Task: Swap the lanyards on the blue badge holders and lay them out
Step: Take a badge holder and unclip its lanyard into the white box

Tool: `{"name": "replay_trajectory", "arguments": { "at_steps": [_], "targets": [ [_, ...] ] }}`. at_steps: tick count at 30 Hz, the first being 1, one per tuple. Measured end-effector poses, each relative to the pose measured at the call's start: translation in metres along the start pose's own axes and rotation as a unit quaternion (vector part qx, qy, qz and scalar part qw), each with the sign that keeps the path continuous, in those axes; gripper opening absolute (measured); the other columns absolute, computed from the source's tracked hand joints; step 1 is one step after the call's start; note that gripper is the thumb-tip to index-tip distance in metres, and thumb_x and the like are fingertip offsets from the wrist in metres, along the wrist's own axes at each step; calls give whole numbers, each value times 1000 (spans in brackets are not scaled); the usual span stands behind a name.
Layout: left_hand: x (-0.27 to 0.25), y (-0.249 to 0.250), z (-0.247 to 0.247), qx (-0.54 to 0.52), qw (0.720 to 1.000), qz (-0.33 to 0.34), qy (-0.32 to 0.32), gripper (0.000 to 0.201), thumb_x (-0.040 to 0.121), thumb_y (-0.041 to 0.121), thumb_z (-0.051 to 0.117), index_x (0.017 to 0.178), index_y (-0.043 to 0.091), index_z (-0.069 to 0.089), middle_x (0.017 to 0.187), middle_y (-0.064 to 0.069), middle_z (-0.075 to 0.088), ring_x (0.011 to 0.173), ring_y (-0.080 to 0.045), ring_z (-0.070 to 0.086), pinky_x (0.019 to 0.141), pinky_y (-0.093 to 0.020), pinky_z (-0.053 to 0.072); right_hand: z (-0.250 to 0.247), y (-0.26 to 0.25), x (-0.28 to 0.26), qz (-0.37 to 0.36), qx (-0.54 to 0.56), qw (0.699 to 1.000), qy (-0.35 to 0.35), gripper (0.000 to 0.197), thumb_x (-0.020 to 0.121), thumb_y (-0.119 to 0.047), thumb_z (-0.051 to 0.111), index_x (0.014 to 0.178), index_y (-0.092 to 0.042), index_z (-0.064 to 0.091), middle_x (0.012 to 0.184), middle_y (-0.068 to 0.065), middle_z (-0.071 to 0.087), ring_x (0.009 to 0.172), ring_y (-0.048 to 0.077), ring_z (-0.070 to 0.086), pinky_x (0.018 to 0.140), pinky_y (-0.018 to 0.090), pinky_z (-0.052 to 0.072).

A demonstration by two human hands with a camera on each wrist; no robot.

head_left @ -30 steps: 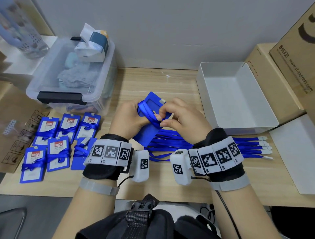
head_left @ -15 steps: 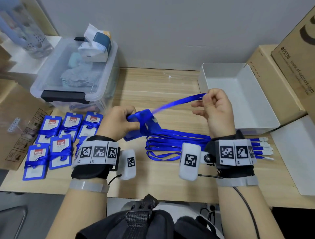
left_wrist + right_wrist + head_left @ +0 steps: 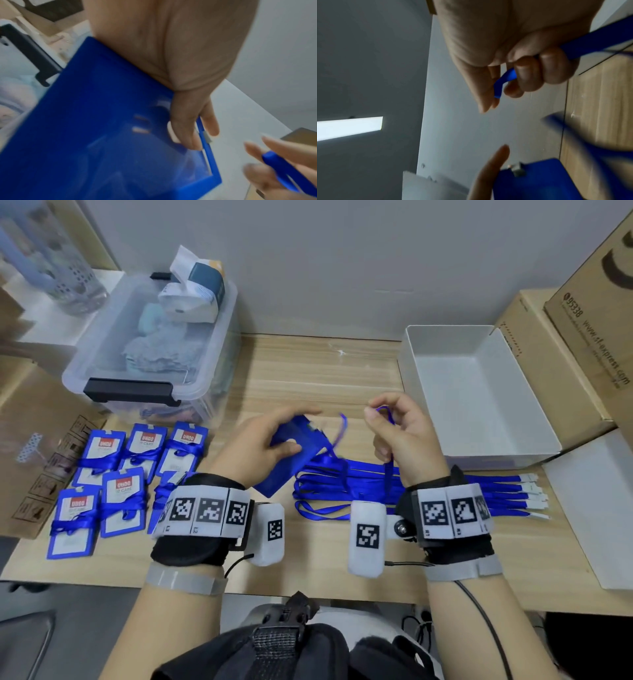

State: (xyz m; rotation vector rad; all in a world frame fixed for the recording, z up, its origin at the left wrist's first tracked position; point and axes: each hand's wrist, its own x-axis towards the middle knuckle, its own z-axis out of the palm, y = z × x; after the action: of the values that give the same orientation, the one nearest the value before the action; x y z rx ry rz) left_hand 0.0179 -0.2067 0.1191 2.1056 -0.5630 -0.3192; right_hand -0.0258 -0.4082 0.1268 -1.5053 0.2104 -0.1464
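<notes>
My left hand (image 3: 270, 440) holds a blue badge holder (image 3: 291, 457) above the table's middle, thumb on its face and fingers behind it; the left wrist view shows the same badge holder (image 3: 106, 128) held near its clip end. My right hand (image 3: 397, 429) pinches a blue lanyard (image 3: 387, 419) between thumb and fingers, and the strap hangs down past the wrist. In the right wrist view the fingers curl round that lanyard (image 3: 505, 79). A blurred loop of strap (image 3: 339, 433) swings between the hands. Several loose blue lanyards (image 3: 359, 484) lie flat under the hands.
Several badge holders wrapped in lanyards (image 3: 116, 474) lie at the left. A clear plastic bin (image 3: 144, 350) stands behind them. An open white box (image 3: 479, 392) sits at the right, with cardboard boxes (image 3: 589, 330) beyond it.
The right hand has pulled the lanyard free of the holder and come back toward the middle. The left hand has turned the holder, fingers now spread along it.
</notes>
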Motion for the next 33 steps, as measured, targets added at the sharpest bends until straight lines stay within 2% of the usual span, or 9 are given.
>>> {"name": "replay_trajectory", "arguments": {
  "at_steps": [5, 9, 11, 13, 15, 18, 22, 27, 33],
  "targets": [
    [0, 16, 0, 17, 997, 60, -48, 61, 79, -6, 61, 114, 43, 51, 120, 16, 60, 116, -1, 50, 102, -23, 37, 13, -4, -6, -50, -138, 983, -115, 32, 74, -30, 65, 101, -42, 54, 104, -8, 53, 49, 0, 41, 57, 10, 35],
    [-3, 30, -6, -40, 995, 74, -56, 65, 76, 0, 64, 115, 49, 48, 113, 28, 59, 109, 3, 54, 95, -21, 42, 17, -6, -7, -24, -149, 971, -186, 22, 88, -20, 57, 104, -35, 56, 87, -17, 58, 52, 11, 41, 55, 14, 36],
    [-6, 32, -9, -86, 993, 55, -52, 64, 73, 7, 64, 113, 54, 47, 105, 14, 63, 95, -8, 61, 84, -25, 48, 14, -3, -7, -17, -159, 967, -200, 19, 92, -22, 53, 108, -23, 61, 83, -7, 63, 60, 7, 54, 63, 15, 43],
    [-7, 33, -9, -127, 990, 42, -53, 61, 71, 8, 65, 111, 51, 47, 105, -3, 61, 88, -19, 62, 79, -30, 52, 11, 0, -6, -14, -177, 963, -204, 19, 90, -29, 53, 106, -26, 62, 87, -3, 61, 72, 24, 51, 72, 18, 44],
    [-8, 33, -9, -161, 984, 37, -63, 56, 70, 6, 66, 107, 45, 49, 96, -8, 62, 80, -21, 61, 75, -31, 53, 8, -1, -6, -19, -182, 961, -209, 12, 91, -29, 50, 96, -35, 59, 91, -5, 56, 79, 18, 48, 73, 8, 39],
    [-5, 31, -8, -185, 979, 37, -78, 45, 70, 5, 65, 101, 34, 52, 87, 5, 62, 74, -9, 58, 70, -21, 50, 7, -5, -7, -27, -119, 963, -240, 14, 93, -23, 41, 91, -24, 55, 91, -9, 57, 80, -5, 53, 76, 7, 37],
    [-2, 30, -7, -166, 983, 48, -62, 33, 74, 9, 62, 100, 29, 54, 87, 23, 59, 78, 3, 53, 72, -12, 44, 5, -2, -4, -20, -45, 976, -210, 4, 82, -19, 48, 84, -19, 51, 67, -14, 61, 66, 0, 55, 69, 18, 41],
    [-2, 29, -6, -183, 982, 36, -29, 35, 77, 23, 64, 106, 41, 59, 89, 20, 58, 75, -9, 56, 74, -33, 50, 3, -7, -4, -53, 12, 987, -152, 4, 78, -13, 53, 81, -16, 52, 62, -13, 64, 60, -1, 59, 61, 10, 44],
    [0, 38, 4, -223, 974, 2, -25, 8, 76, 18, 67, 78, 15, 59, 66, 9, 65, 55, -11, 56, 60, -18, 48, 11, -12, -4, -123, -53, 988, -80, 13, 76, -14, 59, 80, -25, 53, 77, -16, 57, 72, -7, 55, 74, 13, 43]
  ]
}}
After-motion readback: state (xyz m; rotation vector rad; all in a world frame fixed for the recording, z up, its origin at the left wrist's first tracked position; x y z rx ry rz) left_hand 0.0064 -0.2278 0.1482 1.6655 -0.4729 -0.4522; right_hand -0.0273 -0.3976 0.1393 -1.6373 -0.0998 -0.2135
